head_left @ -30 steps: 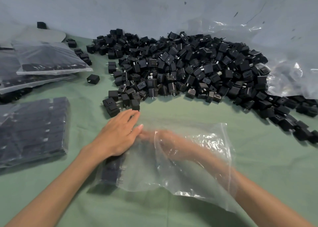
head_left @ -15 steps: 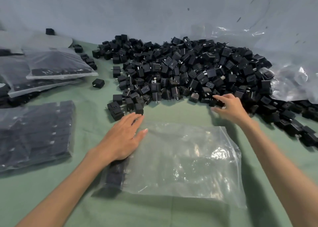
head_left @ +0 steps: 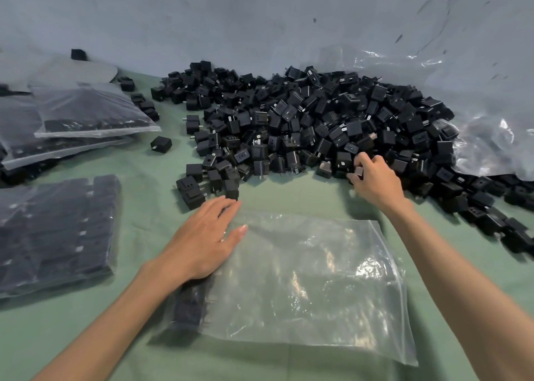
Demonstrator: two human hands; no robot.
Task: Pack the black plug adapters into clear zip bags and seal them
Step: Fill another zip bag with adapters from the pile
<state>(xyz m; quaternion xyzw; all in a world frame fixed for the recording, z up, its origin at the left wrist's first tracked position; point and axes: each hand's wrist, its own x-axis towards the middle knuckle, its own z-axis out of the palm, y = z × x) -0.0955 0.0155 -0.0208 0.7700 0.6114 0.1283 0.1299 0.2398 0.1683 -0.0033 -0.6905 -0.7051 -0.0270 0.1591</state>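
Several filled bags (head_left: 57,230) lie done, but your flat left hand (head_left: 202,244) pins a barely started zip bag (head_left: 312,288) while your right hand (head_left: 375,184) pinches an adapter (head_left: 359,172) from the huge pile (head_left: 303,120).

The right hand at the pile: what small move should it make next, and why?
Probably lift the right hand with the adapter it grips and bring it to the zip edge of the bag. It holds only a few adapters at its left end, and the left hand rests on it.

Left hand (head_left: 202,242) lies flat on the clear zip bag (head_left: 312,288); right hand (head_left: 375,178) curls its fingers (head_left: 362,159) around adapters at the black pile (head_left: 303,120).
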